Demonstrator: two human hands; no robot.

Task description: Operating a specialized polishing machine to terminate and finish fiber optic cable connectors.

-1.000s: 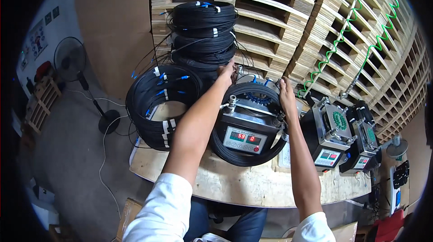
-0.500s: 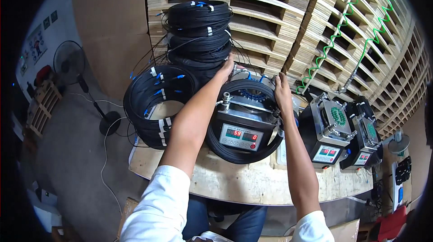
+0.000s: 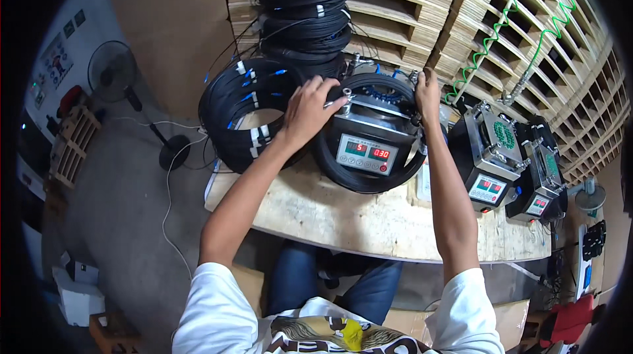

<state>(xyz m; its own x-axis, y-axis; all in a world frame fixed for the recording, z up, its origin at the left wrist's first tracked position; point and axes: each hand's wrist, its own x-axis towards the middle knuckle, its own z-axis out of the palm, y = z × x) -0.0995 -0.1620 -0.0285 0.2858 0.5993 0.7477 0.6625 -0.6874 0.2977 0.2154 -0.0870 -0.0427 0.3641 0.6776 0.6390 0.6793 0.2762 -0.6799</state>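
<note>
A black polishing-machine-like unit (image 3: 364, 155) with a lit red and green display stands before me on the bench. A coil of black cable (image 3: 359, 182) rings it, and blue-tipped cable ends reach its top. My left hand (image 3: 306, 111) is at the near left corner, thumb and fingertips around a small metal knob (image 3: 347, 93). At the far right corner, my right hand (image 3: 428, 95) has its fingers closed at another knob (image 3: 415, 77), partly hidden by the hand. A metal clamping plate (image 3: 379, 116) lies across the unit's top between my hands.
Stacked black cable coils (image 3: 303, 14) stand behind, and another coil pile (image 3: 221, 103) sits at left. Two similar units (image 3: 484, 156) stand to the right on the wooden bench (image 3: 316, 215). Wooden pallets (image 3: 395, 17) rise behind; a fan (image 3: 112, 70) is at left.
My left hand has come from the unit's far left corner to the near left knob. The right hand stays at the far right corner. The display readings changed, and the view shifted.
</note>
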